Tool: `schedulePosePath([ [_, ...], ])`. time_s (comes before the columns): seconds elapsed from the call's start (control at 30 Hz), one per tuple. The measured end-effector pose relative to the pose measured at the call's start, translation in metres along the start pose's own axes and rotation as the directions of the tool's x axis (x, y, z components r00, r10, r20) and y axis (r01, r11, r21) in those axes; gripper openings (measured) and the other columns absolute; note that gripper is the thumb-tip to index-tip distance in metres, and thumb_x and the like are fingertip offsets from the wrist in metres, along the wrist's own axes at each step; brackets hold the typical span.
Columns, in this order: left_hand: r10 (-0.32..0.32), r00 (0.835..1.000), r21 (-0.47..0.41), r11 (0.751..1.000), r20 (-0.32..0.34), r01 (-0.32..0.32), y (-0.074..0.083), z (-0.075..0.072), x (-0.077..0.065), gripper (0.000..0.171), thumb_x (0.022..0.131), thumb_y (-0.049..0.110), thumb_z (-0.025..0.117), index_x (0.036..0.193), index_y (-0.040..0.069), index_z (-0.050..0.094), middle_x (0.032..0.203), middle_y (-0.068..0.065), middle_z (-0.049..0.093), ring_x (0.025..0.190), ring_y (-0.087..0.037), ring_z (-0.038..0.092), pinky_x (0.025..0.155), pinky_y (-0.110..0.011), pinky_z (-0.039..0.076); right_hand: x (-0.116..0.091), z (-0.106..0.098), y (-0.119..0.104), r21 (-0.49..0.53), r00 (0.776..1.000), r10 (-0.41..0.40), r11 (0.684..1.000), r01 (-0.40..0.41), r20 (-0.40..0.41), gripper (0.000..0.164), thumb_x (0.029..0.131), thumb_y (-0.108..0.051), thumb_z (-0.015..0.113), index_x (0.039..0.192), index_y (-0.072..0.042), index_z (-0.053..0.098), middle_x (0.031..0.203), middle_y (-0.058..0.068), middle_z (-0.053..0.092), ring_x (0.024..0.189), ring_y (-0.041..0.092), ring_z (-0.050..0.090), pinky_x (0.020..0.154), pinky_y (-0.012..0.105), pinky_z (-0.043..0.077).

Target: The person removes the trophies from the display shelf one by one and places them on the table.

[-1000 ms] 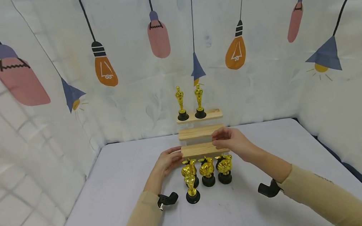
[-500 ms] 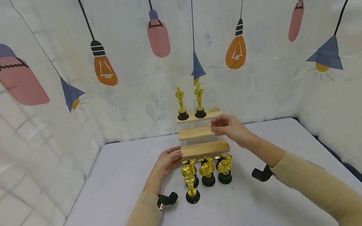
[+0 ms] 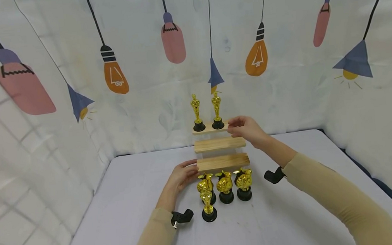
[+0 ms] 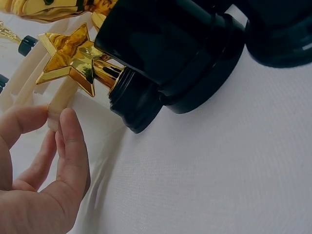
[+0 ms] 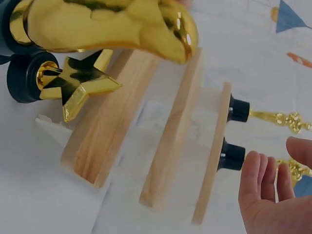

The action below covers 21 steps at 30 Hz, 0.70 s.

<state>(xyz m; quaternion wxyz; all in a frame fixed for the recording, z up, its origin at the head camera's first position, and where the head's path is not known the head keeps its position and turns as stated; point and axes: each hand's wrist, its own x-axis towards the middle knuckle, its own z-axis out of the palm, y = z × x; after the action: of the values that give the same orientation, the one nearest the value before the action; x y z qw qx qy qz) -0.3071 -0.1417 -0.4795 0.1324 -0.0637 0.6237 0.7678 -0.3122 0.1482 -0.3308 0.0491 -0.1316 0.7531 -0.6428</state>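
Observation:
A tiered stand has three pale wooden shelves. My left hand (image 3: 182,175) pinches the left end of the lowest shelf (image 3: 223,161) between thumb and fingers, seen closely in the left wrist view. My right hand (image 3: 247,131) is at the right end of the top shelf (image 3: 209,129), its fingers loosely bent and nothing in them. Beside its fingertips in the head view stands a gold statuette (image 3: 217,107) on a black base. Another gold statuette (image 3: 196,109) stands to its left on the same shelf. The middle shelf (image 3: 220,144) carries nothing.
Before the stand, several gold trophies on black bases are grouped on the white tablecloth (image 3: 120,214): fist-like ones (image 3: 224,184), star ones (image 4: 68,58) behind, and a small gold trophy (image 3: 208,209) in front. A cloth backdrop (image 3: 146,115) with printed lamps rises behind the table.
My right hand has risen from the lowest shelf past the middle one to the top shelf's right end. The left hand has stayed at the lowest shelf's end.

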Motion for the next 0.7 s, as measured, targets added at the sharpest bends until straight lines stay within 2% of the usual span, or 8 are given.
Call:
schedulePosePath([
  [0.3,0.014,1.0,0.0,1.0,-0.002,-0.014,-0.001,0.001,0.0,0.048,0.095,-0.004,0.067,0.141,-0.007,0.055,0.124,-0.027,0.064,0.091,-0.023,0.072,0.081,-0.032,0.062,0.018,-0.002,0.004,-0.001,0.999,0.028,1.0,-0.028,-0.035,0.036,0.102,-0.001,0.061,0.135,0.011,0.051,0.134,0.027,0.052,0.126,0.045,0.054,0.104,0.05,0.05],
  [0.43,0.013,1.0,0.003,1.0,0.0,-0.013,0.0,0.002,-0.001,0.048,0.095,-0.004,0.068,0.141,-0.007,0.055,0.125,-0.027,0.063,0.093,-0.023,0.071,0.082,-0.033,0.061,0.024,-0.001,0.007,0.001,0.998,0.039,0.999,-0.039,-0.055,0.037,0.101,-0.002,0.062,0.135,0.01,0.052,0.132,0.026,0.053,0.124,0.043,0.054,0.106,0.049,0.049],
  [0.6,0.013,1.0,0.002,1.0,-0.001,-0.013,-0.001,0.002,-0.003,0.048,0.095,-0.004,0.067,0.141,-0.007,0.055,0.127,-0.028,0.063,0.093,-0.023,0.071,0.083,-0.033,0.061,0.031,0.002,0.012,-0.033,0.996,0.04,0.999,-0.042,-0.074,0.041,0.101,-0.004,0.063,0.137,0.011,0.052,0.131,0.024,0.055,0.12,0.037,0.058,0.104,0.042,0.051],
  [0.7,0.016,1.0,-0.001,1.0,-0.006,-0.016,0.0,0.002,-0.003,0.047,0.095,-0.005,0.067,0.141,-0.007,0.055,0.126,-0.027,0.063,0.093,-0.023,0.071,0.082,-0.033,0.061,0.036,0.003,0.014,-0.036,0.996,0.036,0.999,-0.039,-0.077,0.043,0.101,-0.005,0.063,0.139,0.012,0.05,0.131,0.025,0.055,0.12,0.036,0.057,0.104,0.042,0.05],
])
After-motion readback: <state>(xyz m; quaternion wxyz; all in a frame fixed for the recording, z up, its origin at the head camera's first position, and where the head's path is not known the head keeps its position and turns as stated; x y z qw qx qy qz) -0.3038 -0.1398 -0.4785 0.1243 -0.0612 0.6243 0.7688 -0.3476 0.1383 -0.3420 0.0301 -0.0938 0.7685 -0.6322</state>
